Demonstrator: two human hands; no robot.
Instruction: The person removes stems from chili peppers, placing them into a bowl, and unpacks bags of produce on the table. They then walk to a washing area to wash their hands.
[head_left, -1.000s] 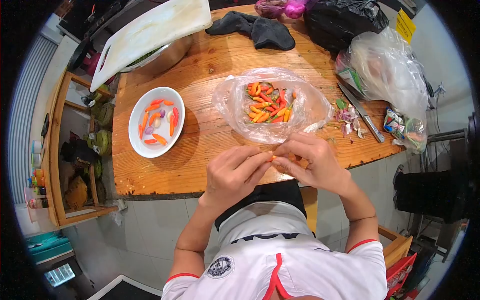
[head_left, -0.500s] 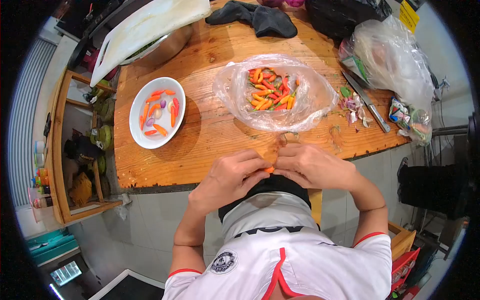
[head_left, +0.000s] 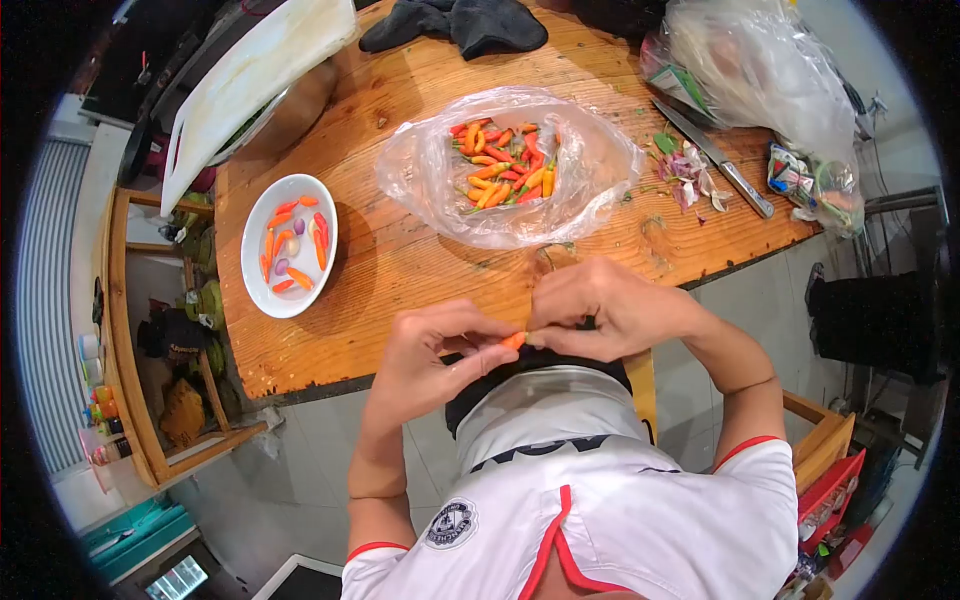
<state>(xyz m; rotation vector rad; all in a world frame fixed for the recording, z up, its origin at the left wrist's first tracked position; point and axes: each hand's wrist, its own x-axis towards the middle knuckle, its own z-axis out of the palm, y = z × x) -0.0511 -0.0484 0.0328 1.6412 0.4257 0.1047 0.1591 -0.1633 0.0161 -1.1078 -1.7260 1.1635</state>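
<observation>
Currently our left hand [head_left: 420,362] pinches an orange chili [head_left: 514,341], its long axis running toward our right hand [head_left: 608,310], which pinches the stem end

Passable between white bowl [head_left: 290,307] and chilli bag [head_left: 590,185], knife [head_left: 720,162] obstructing right, cutting board [head_left: 258,78] upper left

Light is bright; the bowl [head_left: 288,307] casts soft shadow; the clear bag [head_left: 594,180] glints; edges curve into black.

The left fingers [head_left: 484,361] grip an orange chili [head_left: 514,341] while right fingers [head_left: 565,342] pinch its stem [head_left: 531,339].
</observation>
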